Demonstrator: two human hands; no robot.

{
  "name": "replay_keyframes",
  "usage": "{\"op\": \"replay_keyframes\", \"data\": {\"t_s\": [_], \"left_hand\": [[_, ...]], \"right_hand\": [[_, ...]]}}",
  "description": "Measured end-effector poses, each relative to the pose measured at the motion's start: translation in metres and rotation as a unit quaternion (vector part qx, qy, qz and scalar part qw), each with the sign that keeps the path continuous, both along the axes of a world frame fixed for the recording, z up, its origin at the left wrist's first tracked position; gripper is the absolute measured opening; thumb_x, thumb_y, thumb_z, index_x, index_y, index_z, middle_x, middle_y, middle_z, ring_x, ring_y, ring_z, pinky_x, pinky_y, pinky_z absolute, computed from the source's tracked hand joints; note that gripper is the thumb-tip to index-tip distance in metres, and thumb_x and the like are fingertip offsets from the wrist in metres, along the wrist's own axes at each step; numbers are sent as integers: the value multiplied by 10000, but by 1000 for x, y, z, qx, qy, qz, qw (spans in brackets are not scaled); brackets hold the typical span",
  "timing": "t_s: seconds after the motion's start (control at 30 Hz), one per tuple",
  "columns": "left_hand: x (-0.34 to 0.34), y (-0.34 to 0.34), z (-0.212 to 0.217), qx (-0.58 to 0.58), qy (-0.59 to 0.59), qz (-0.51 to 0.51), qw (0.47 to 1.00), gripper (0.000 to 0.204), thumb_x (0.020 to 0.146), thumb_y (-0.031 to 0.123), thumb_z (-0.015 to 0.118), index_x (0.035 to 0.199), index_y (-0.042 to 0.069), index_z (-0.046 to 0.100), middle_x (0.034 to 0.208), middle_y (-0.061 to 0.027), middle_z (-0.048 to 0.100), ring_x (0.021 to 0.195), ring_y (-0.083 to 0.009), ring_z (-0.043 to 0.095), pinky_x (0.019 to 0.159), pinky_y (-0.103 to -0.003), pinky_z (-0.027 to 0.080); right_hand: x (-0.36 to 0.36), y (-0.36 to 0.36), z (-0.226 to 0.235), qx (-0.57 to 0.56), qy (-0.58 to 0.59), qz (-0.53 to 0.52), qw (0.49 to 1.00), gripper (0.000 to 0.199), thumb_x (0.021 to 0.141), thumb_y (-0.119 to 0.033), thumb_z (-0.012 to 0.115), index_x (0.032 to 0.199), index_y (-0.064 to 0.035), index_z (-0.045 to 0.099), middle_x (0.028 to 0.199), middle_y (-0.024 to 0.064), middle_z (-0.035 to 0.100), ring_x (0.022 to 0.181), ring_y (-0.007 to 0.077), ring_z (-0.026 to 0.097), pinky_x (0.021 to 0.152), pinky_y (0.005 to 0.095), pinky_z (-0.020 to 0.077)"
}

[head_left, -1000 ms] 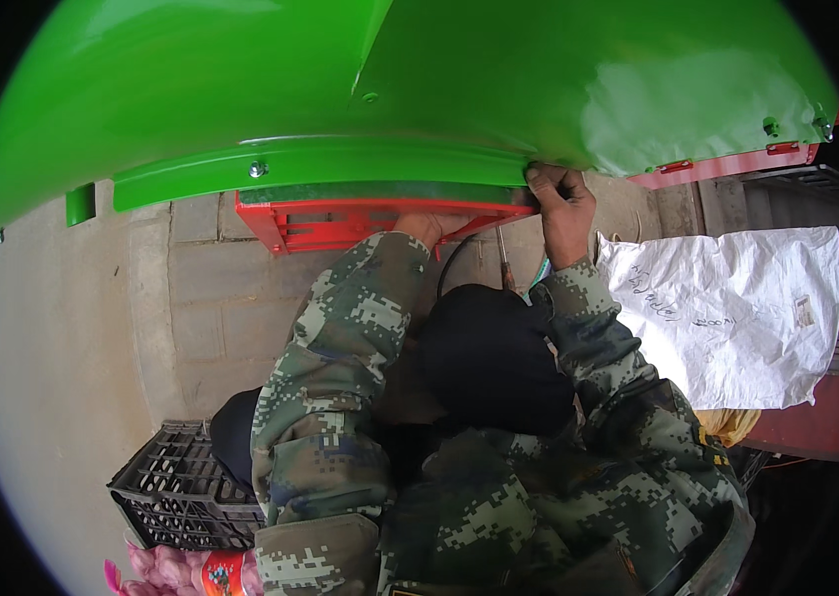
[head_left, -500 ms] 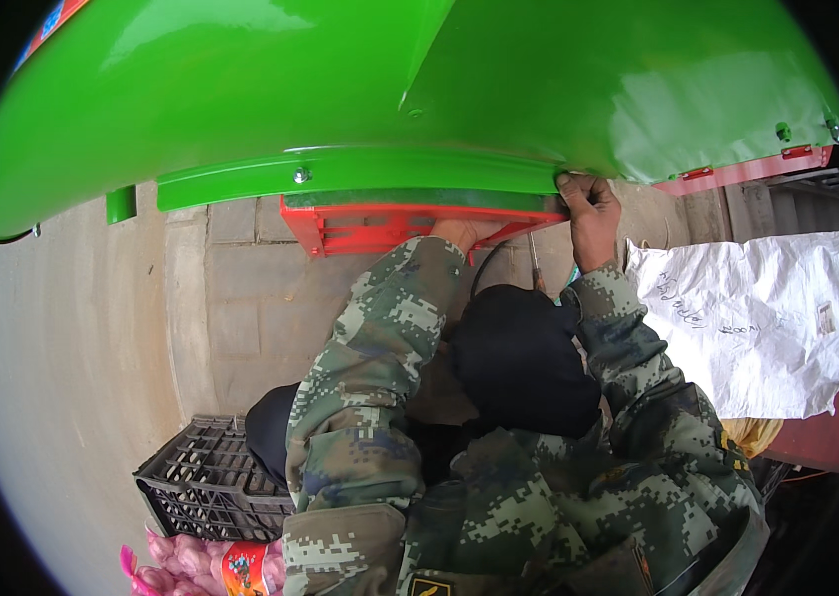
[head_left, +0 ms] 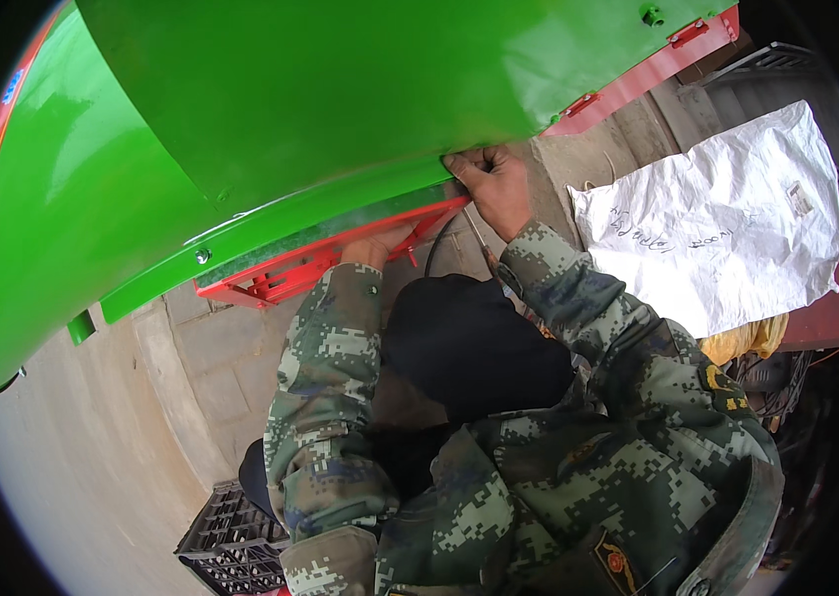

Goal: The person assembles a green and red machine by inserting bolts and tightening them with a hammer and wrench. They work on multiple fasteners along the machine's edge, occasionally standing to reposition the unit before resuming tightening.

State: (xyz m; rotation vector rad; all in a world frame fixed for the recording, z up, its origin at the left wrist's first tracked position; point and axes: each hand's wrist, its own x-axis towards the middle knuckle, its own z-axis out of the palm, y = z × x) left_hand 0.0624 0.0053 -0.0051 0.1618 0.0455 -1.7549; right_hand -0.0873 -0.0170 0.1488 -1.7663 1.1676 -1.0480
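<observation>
The big green cover [head_left: 340, 109] is up top, with the red frame [head_left: 315, 255] along its bottom edge. The left hand [head_left: 372, 250] is at the red frame, its fingers hidden, so I can't tell how open it is. The right hand [head_left: 495, 189] is half curled, thumb on the green edge; I can't tell if it pinches

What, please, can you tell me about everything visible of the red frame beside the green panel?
The red frame is long and barred, with open gaps, and looks like painted metal. It lies along the lower edge of the green panel, slanting in the picture with its right end higher than its left. The left hand reaches in at it, fingers partly hidden; the right hand is at its right end, though whether it touches the frame is unclear.
</observation>
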Motion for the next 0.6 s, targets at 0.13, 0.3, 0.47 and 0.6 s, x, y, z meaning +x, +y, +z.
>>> {"op": "replay_keyframes", "data": {"t_s": [0.13,0.3,0.47,0.6], "left_hand": [[1,3,-1,10,-4,-2,1000,348,953,333,577,1174,67,611,1161,-127,646,1066,-305,616,900,-508,524],[0,3,2,11,1,-15,1000,345,951,332,582,1171,67,614,1160,-127,646,1066,-304,615,896,-507,525],[2,3,1,-121,75,-59,988,284,949,222,612,1176,53,609,1149,-127,638,1065,-292,609,922,-493,525],[1,6,-16,-142,-20,11,990,250,936,104,631,1177,43,610,1144,-117,636,1050,-281,606,937,-463,534]], "right_hand": [[-8,-8,-13,-16,11,-17,1000,165,868,-87,719,949,40,654,797,71,677,682,121,613,606,287,496],[-32,-32,4,127,-186,-100,969,130,952,-136,607,970,-10,637,830,50,629,716,140,567,665,279,454],[-47,-72,47,192,-524,11,830,298,1007,-286,417,1094,-64,594,976,57,638,844,204,589,748,384,490],[-55,-117,62,248,-539,239,769,335,1006,-344,466,1139,-62,589,1040,44,649,928,208,626,825,392,526]]}}
